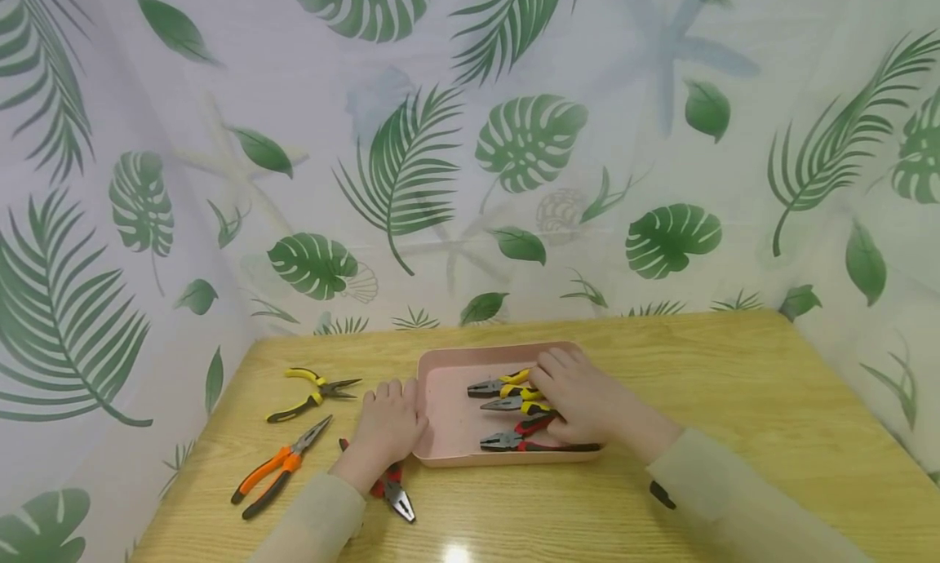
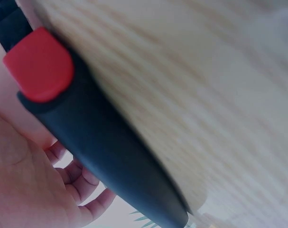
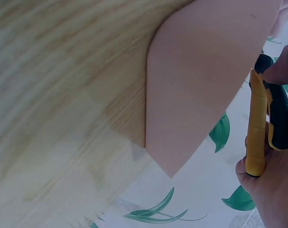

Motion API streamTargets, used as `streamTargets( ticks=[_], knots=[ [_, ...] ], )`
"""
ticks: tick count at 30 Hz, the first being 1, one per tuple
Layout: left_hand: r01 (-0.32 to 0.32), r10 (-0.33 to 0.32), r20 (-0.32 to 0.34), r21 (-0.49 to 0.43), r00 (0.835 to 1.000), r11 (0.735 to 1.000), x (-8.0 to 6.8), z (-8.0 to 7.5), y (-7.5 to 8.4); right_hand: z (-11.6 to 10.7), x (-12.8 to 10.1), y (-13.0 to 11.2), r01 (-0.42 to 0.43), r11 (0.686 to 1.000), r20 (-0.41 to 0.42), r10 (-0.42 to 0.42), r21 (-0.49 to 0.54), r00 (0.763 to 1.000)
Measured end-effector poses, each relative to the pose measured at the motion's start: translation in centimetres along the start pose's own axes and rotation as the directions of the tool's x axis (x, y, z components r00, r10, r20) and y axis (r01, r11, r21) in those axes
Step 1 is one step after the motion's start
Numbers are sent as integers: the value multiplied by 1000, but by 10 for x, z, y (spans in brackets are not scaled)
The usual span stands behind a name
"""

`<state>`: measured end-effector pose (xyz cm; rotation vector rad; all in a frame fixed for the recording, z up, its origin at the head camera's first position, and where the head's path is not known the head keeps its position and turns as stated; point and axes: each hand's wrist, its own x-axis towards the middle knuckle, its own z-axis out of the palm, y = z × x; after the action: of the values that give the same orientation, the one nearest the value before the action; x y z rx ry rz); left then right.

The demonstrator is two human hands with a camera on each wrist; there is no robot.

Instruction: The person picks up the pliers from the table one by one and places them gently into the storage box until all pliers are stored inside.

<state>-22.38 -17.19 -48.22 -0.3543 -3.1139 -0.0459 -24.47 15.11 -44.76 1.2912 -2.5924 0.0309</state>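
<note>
A pink tray (image 1: 444, 408) lies on the wooden table and holds three pliers, jaws pointing left. My right hand (image 1: 554, 383) reaches into the tray from the right. Its thumb and fingers (image 3: 276, 71) pinch the handle of the yellow-handled pliers (image 1: 503, 383) (image 3: 256, 133). A second yellow pair (image 1: 510, 402) and a red-and-black pair (image 1: 514, 441) lie below it. My left hand (image 1: 391, 416) rests flat on the table against the tray's left rim. It lies over the handles of the red-handled pliers (image 1: 397, 498), whose red-and-black handle (image 2: 91, 147) runs past the palm (image 2: 20, 185).
Left of the tray, yellow-handled needle-nose pliers (image 1: 312, 393) and orange-handled pliers (image 1: 277, 467) lie on the table (image 1: 734, 383). A leaf-print curtain (image 1: 470, 179) closes in the back and both sides. In the right wrist view the tray's corner (image 3: 162, 166) shows.
</note>
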Motion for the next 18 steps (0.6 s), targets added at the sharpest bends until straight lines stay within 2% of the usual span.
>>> streamTargets(
  ticks=[5,11,18],
  knots=[
    [-2,2,-9,-1,1000,1000,0,4,-2,-1,5,-1,-14,1000,29,14,-3,999],
    [0,0,-6,-6,1000,1000,1,2,-1,2,9,-2,-11,1000,69,12,-22,998],
    [7,-7,9,10,1000,1000,1,-1,1,5,8,0,-67,998,35,66,18,997]
  ],
)
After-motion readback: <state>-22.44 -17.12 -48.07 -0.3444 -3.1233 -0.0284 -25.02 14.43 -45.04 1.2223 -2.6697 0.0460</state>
